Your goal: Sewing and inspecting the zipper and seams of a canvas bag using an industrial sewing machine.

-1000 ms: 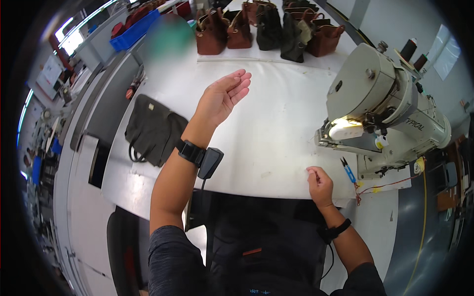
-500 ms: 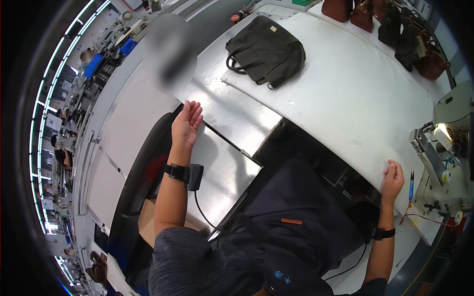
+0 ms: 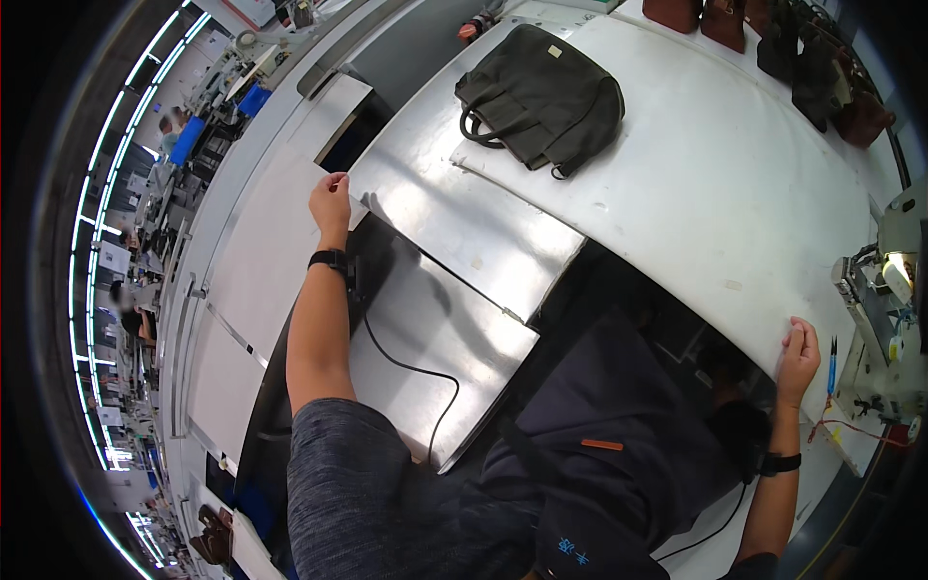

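Note:
My left hand (image 3: 331, 201) is raised over the gap between the pale bench on the left and the metal worktop, its fingers curled in toward the thumb with nothing visible in them. At the front edge of the white table, my right hand (image 3: 799, 360) rests with loosely curled fingers pressed together, and it also looks bare of anything. Just right of it stand blue-handled tweezers (image 3: 832, 367). Farther off, a dark olive handbag (image 3: 541, 101) lies flat on the white table, its handles toward the left.
A sewing machine (image 3: 889, 275) with a lit lamp stands at the right. Several brown and black bags (image 3: 817, 68) line the far right edge. The shiny metal worktop (image 3: 483, 232) lies between my arms. A black cable (image 3: 425, 372) runs from my left wrist.
My left hand has gone from open with the palm showing to curled, and shifted slightly left. A blurred shape beyond it is gone. My right hand keeps its place at the table edge.

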Motion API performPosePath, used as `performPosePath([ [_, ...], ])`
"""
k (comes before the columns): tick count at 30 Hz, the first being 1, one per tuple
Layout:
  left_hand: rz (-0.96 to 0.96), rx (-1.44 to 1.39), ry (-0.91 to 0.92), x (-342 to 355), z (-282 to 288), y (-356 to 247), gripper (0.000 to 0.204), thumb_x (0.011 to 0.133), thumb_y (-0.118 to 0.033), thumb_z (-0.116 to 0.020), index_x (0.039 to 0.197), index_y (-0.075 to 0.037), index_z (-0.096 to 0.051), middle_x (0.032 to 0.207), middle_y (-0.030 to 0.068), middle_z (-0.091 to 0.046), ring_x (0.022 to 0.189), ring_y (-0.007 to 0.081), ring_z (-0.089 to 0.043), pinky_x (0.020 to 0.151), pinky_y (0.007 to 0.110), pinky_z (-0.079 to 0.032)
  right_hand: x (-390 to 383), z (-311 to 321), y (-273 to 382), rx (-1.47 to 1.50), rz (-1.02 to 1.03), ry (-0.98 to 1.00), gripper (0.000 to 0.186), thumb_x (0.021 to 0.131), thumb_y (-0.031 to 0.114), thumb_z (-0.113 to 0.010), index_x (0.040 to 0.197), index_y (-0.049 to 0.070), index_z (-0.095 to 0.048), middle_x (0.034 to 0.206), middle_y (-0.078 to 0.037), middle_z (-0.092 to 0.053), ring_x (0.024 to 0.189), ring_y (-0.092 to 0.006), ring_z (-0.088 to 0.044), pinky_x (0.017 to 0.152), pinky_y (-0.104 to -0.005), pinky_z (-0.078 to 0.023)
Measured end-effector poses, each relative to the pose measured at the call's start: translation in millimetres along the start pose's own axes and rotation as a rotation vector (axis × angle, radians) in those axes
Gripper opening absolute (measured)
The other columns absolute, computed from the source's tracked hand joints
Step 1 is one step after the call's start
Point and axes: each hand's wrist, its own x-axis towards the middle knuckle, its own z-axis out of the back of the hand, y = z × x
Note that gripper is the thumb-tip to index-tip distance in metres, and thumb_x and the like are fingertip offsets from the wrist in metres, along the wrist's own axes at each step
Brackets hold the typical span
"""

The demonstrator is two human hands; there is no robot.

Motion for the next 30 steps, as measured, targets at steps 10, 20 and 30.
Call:
performPosePath([
  [10, -0.059, 0.282, 0.245, 70.3, -12.4, 62.4, 0.021, 0.092, -0.026, -0.073, 0.1, -0.009, -0.083, 0.091, 0.0156, -0.079, 0.086, 0.0329, -0.076, 0.081, 0.042, -0.059, -1.8, 0.2, 4.7, -0.153, -0.008, -0.031, 0.022, 0.11, 0.014, -0.055, 0.113, -0.002, -0.07, 0.081, 0.005, -0.052, 0.073, -0.0033, -0.044, 0.066, -0.0201, -0.037],
  [20, 0.038, 0.198, 0.508, 90.7, -11.0, 64.7, 0.019, 0.092, -0.02, -0.073, 0.097, -0.005, -0.082, 0.084, 0.0162, -0.078, 0.081, 0.0322, -0.076, 0.076, 0.041, -0.059, -1.0, 6.9, 3.2, -0.255, -0.02, 0.002, 0.024, 0.111, 0.017, -0.055, 0.116, -0.002, -0.069, 0.082, 0.005, -0.052, 0.073, -0.0032, -0.043, 0.067, -0.0201, -0.037],
  [30, -0.464, 0.744, 0.708, 124.7, -21.2, 44.3, 0.015, 0.083, -0.004, -0.068, 0.088, -0.006, -0.081, 0.098, 0.0233, -0.077, 0.09, 0.042, -0.075, 0.084, 0.047, -0.06, -0.6, 5.0, 1.3, -0.231, -0.006, -0.001, 0.025, 0.111, 0.018, -0.055, 0.117, -0.002, -0.069, 0.09, 0.006, -0.056, 0.074, -0.0026, -0.043, 0.068, -0.0193, -0.038],
])
